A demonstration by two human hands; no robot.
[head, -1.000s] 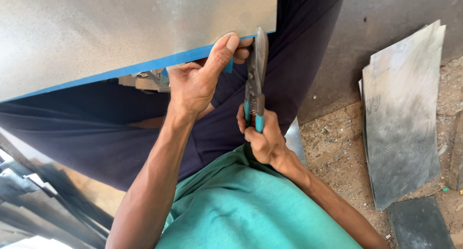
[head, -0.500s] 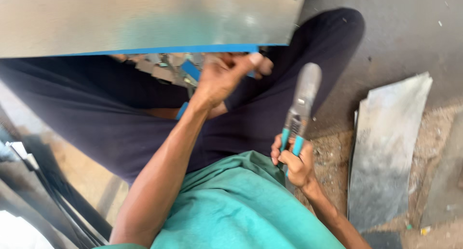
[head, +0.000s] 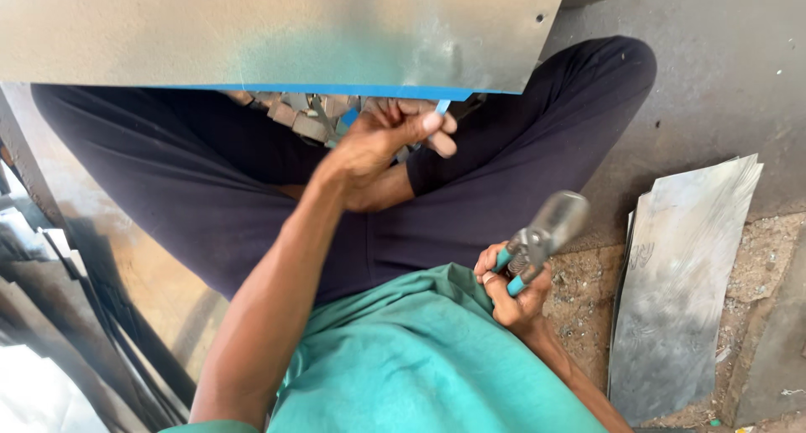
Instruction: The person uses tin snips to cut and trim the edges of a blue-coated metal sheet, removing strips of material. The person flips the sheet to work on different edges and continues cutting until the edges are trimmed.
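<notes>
A thin blue strip [head: 440,108] is pinched between thumb and fingertips of the left hand [head: 382,139], just under the blue lower edge of the metal sheet [head: 277,34]. Blue-handled snips [head: 541,236] are gripped in the closed right hand [head: 512,290], above the lap, well apart from the sheet's edge. More sheets [head: 680,290] lie at the right.

Metal sheet [head: 277,30] showing dull grey, smooth, blue film peeling along edge. Snips [head: 537,240] gleaming bare steel, teal plastic grips. Stacked sheets [head: 680,290] looking scuffed, matt. Shirt [head: 420,366] showing soft teal cloth. Ground [head: 588,290] lying gritty, rough.
</notes>
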